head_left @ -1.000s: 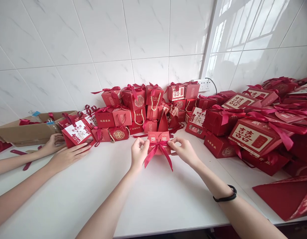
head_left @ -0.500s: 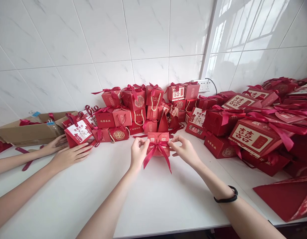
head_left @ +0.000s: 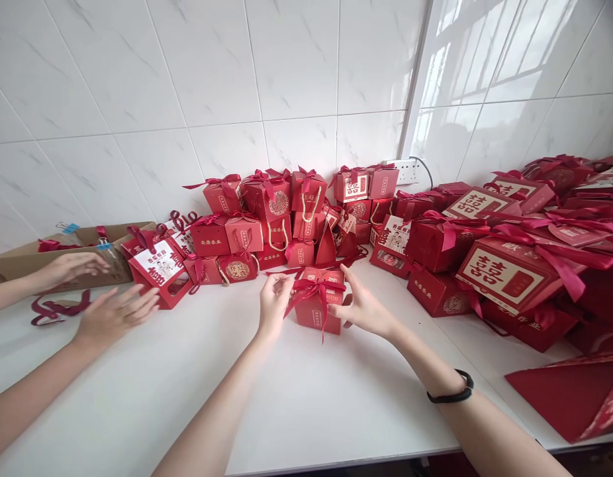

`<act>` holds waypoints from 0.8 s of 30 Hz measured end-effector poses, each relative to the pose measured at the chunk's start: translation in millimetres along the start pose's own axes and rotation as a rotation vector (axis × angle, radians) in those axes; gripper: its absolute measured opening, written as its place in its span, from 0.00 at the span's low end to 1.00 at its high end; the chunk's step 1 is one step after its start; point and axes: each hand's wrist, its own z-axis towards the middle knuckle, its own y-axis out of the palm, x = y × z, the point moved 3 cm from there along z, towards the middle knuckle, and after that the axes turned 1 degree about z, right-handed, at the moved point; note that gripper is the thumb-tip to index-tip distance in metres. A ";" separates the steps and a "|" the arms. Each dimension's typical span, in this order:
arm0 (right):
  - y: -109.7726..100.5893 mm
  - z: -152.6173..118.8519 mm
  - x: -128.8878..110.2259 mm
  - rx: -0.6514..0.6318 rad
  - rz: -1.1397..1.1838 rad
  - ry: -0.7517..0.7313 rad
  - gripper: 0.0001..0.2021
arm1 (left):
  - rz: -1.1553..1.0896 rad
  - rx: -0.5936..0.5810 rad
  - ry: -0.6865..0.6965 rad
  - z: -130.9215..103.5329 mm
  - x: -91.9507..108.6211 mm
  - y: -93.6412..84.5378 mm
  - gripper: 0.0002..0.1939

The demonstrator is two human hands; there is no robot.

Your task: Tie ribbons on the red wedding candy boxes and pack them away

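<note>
Red gift box [head_left: 305,317] between two bare hands at a white table

The box is at the centre of the view, in front of the stacked boxes [head_left: 241,233] and over the table [head_left: 346,411]; whether its base touches the surface cannot be told. A dark-red ribbon bow [head_left: 322,286] lies across its top, one tail hanging down the front face. Left hand [head_left: 275,308]: thumb and fingers drawn together, fingertips pinching the bow at its left end. Right hand [head_left: 367,310]: half spread, forefinger and thumb parted at the right edge of the box, forefinger near the upper corner and thumb tip against the front face. A black band [head_left: 451,389] encircles the right forearm near the wrist.

At left, a co-worker's two hands [head_left: 115,311], loosely spread, are near a red box with a white printed panel [head_left: 161,260]. Beyond them stands a cardboard carton [head_left: 118,265] with red ribbon inside; dark-red straps [head_left: 48,310] lie on the table in front of it. At right, a heap of ribboned boxes [head_left: 510,271] extends back to the tiled wall [head_left: 296,66], where a white socket strip [head_left: 404,171] is visible.
</note>
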 end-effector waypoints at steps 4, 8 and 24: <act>-2.0 1.9 0.5 0.002 0.266 0.192 0.40 | -0.081 0.020 -0.062 2.4 -2.7 -2.5 0.11; -4.6 5.6 3.6 -0.013 0.604 0.299 0.17 | -0.106 -0.002 -0.097 1.6 -4.0 -0.3 0.12; -5.6 -1.6 -0.9 -0.097 1.145 0.522 0.19 | -0.049 -0.202 -0.130 -6.8 -2.3 12.4 0.15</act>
